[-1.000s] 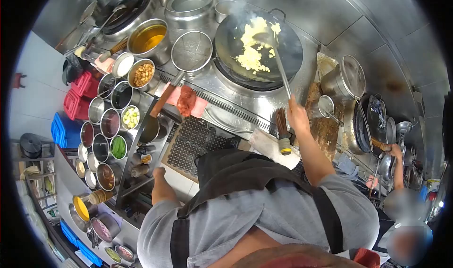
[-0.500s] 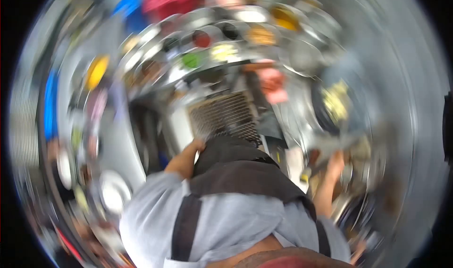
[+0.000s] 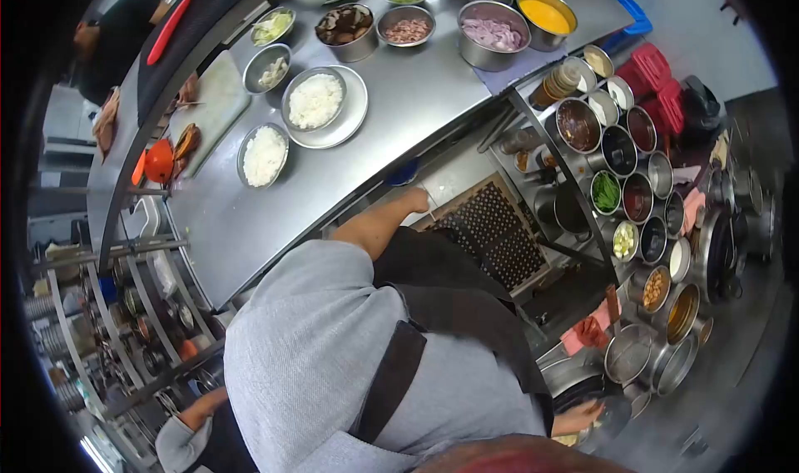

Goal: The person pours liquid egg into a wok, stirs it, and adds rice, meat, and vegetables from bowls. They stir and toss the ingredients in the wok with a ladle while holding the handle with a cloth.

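Observation:
My left hand (image 3: 416,200) is at the side of my dark apron, near the steel table's edge, its fingers curled in with nothing visible in them. My right hand (image 3: 580,417) is low on the right, closed at the rim of a dark pan (image 3: 606,423) with pale food; what its fingers grip is hard to make out. Two bowls of white rice (image 3: 316,101) (image 3: 265,156) stand on the steel table (image 3: 374,132), one of them on a white plate (image 3: 355,115).
Bowls of sliced onion (image 3: 491,34), chopped meat (image 3: 406,30) and yellow liquid (image 3: 547,13) line the table's back. Several sauce and ingredient pots (image 3: 578,125) stand right. A floor grate (image 3: 489,233) lies below. Another person's arm (image 3: 202,408) shows at lower left.
The view has swung left, bringing the steel table with the rice bowls in front and moving the ingredient pots to the right. The picture is sharper. My right hand is now at the lower edge.

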`<action>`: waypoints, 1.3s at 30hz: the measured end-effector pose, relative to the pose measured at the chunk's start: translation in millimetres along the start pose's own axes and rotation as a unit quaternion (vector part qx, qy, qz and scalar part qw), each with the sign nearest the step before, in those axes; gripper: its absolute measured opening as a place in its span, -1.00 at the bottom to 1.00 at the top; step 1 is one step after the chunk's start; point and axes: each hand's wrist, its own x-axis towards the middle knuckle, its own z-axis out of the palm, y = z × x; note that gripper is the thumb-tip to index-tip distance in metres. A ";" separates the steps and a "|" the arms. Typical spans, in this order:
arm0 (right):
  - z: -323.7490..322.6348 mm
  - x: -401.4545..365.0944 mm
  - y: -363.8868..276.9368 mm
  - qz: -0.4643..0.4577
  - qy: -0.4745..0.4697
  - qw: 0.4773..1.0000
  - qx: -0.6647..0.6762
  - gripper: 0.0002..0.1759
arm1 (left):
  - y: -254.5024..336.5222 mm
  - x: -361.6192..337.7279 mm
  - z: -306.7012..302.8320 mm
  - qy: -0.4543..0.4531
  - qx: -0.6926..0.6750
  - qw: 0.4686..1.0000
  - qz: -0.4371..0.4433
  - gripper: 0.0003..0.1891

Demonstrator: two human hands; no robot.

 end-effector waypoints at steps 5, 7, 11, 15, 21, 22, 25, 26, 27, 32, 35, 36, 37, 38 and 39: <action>112.9 66.3 -156.6 -0.062 -0.330 0.921 0.197 -0.66 | -40.9 -71.2 35.8 -0.017 -0.036 0.989 -0.141 -0.62; 172.5 54.8 -164.2 -0.074 -0.396 0.889 0.217 -0.66 | -47.7 -84.7 51.6 -0.021 -0.028 0.986 -0.162 -0.62; 233.5 -5.4 -191.0 -0.171 -0.478 0.840 0.189 -0.66 | -50.5 -87.6 71.9 -0.005 -0.018 0.986 -0.168 -0.62; 234.8 -29.7 -213.6 -0.296 -0.593 0.722 0.199 -0.71 | -25.9 -91.5 60.0 0.046 -0.070 0.981 -0.176 -0.61; 270.0 20.0 -202.5 -0.268 -0.584 0.760 0.094 -0.73 | 21.0 -84.4 55.4 0.101 -0.168 0.972 -0.131 -0.54; 284.6 34.6 -190.1 -0.275 -0.559 0.779 0.072 -0.74 | 36.2 -89.2 45.8 0.078 -0.222 0.961 -0.148 -0.56; 344.7 71.7 -153.3 -0.162 -0.516 0.839 0.060 -0.76 | 38.3 -72.9 31.2 -0.073 -0.210 0.968 -0.114 -0.62; 345.9 81.7 -150.3 -0.196 -0.485 0.851 0.039 -0.77 | 34.6 -69.0 17.5 -0.098 -0.268 0.948 -0.140 -0.67; 349.6 91.0 -153.4 -0.233 -0.451 0.862 0.022 -0.78 | 28.4 -64.1 1.7 -0.118 -0.326 0.924 -0.164 -0.71; 324.0 77.9 -214.8 -0.230 -0.447 0.864 0.034 -0.78 | 32.9 -75.1 -114.2 0.084 -0.596 0.792 -0.107 -0.78; 319.8 49.0 -265.8 -0.265 -0.490 0.828 0.063 -0.76 | 29.5 -69.7 -160.7 0.132 -0.628 0.766 -0.044 -0.74; 319.3 37.4 -285.3 -0.271 -0.523 0.805 0.074 -0.75 | 27.8 -69.2 -173.6 0.139 -0.630 0.763 -0.030 -0.74; 325.0 25.3 -302.0 -0.275 -0.524 0.802 0.076 -0.75 | 26.0 -70.8 -182.5 0.144 -0.632 0.761 -0.017 -0.73; 333.6 15.0 -318.5 -0.305 -0.556 0.772 0.040 -0.75 | 25.6 -76.3 -189.6 0.156 -0.643 0.749 -0.018 -0.75; 333.0 9.8 -338.8 -0.334 -0.583 0.740 0.004 -0.74 | 21.8 -78.0 -191.8 0.159 -0.645 0.747 -0.018 -0.75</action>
